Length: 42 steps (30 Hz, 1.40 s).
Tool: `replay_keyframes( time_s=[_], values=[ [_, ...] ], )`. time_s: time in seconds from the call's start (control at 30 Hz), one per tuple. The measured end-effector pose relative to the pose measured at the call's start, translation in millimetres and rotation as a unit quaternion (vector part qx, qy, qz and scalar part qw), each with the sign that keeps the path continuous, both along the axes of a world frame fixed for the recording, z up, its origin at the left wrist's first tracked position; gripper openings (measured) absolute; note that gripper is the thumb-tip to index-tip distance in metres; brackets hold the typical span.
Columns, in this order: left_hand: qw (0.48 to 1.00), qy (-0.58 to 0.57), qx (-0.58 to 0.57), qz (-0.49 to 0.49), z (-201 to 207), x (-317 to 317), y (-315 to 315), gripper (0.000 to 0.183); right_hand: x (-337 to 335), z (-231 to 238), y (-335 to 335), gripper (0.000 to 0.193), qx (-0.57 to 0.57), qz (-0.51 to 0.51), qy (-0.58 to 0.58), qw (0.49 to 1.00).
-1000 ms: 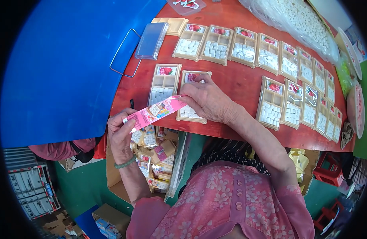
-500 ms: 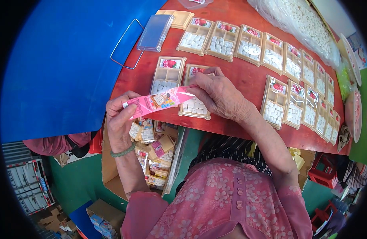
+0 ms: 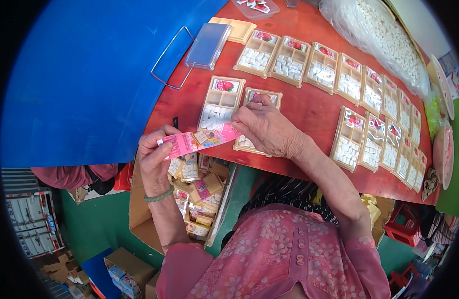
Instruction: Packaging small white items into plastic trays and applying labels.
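Observation:
I hold a long pink printed wrapper [image 3: 202,139] between both hands at the near edge of the red table [image 3: 309,109]. My left hand [image 3: 154,162] pinches its left end. My right hand [image 3: 264,127] grips its right end, resting over a beige compartment tray [image 3: 259,99] with white pieces in it. A second beige tray [image 3: 218,102] with a strawberry picture lies just left of it.
Rows of filled beige trays [image 3: 349,79] cover the table to the right. A clear lid [image 3: 208,39] and a blue surface with a wire handle [image 3: 80,74] lie to the left. A bag of white pieces [image 3: 379,30] sits at the back. A cardboard box of packed trays [image 3: 197,192] stands below.
The wrapper and both hands stay together near the two front trays; the hands have drawn slightly closer, so the wrapper looks shorter. The view has shifted a little.

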<state>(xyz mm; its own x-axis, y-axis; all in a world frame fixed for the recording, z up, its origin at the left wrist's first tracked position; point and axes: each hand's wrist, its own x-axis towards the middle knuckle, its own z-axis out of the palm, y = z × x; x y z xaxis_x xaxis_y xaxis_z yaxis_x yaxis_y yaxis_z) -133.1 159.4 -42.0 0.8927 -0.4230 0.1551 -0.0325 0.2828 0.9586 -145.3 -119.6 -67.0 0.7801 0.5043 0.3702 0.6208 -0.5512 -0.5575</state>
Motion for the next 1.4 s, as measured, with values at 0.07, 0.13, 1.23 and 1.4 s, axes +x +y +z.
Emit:
replay_keyframes(
  time_s=[0.07,0.13,1.23,1.4],
  values=[
    [1.0,0.019,0.0,0.007,-1,-2,0,0.016,-1,1,1,0.01,-0.001,0.006,0.004,1.0],
    [1.0,0.012,-0.001,0.01,-4,-1,1,0.017,-1,1,0,0.01,-0.002,0.012,0.005,1.0],
    [0.995,0.047,0.088,0.028,-20,72,-40,0.009,-10,18,-18,0.011,0.161,-0.221,0.074,0.959],
    [0.989,0.076,0.123,0.025,-24,85,-34,0.011,5,19,-7,0.022,0.236,-0.273,0.254,0.898]
  ],
)
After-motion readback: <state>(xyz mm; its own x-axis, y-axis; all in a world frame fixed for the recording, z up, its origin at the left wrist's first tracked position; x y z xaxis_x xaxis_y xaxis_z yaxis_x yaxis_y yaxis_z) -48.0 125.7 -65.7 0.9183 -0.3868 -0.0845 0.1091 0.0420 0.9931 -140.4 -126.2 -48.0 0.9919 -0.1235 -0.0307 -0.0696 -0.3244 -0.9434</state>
